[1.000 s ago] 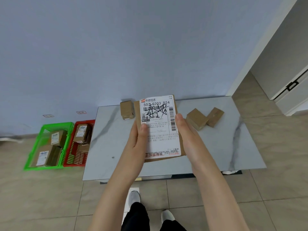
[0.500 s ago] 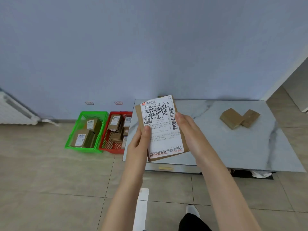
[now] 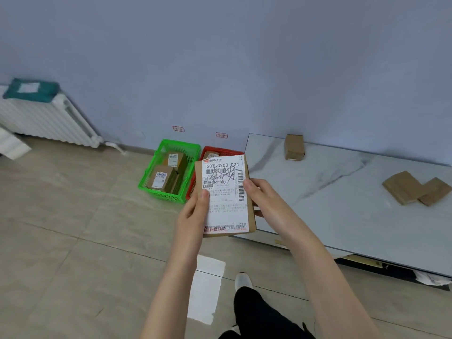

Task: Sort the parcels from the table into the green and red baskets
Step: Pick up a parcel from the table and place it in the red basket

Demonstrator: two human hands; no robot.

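Left hand [image 3: 193, 214] & right hand [image 3: 264, 201] both gripping labelled parcel [image 3: 225, 196], held over floor, green basket [image 3: 168, 170] & red basket [image 3: 215, 151] behind, table [image 3: 330, 192] to R.

The parcel [image 3: 252, 223] was matt brown cardboard under a smooth white paper label [image 3: 223, 192]. The table [image 3: 342, 216] top looked like glossy grey-veined marble. The green basket [image 3: 168, 197] and red basket [image 3: 221, 150] were shiny lattice plastic; the floor tiles [image 3: 73, 228] smooth, faintly sheened.

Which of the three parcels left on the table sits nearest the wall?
The lone box at the back; the adjacent pair lies farther right and forward.
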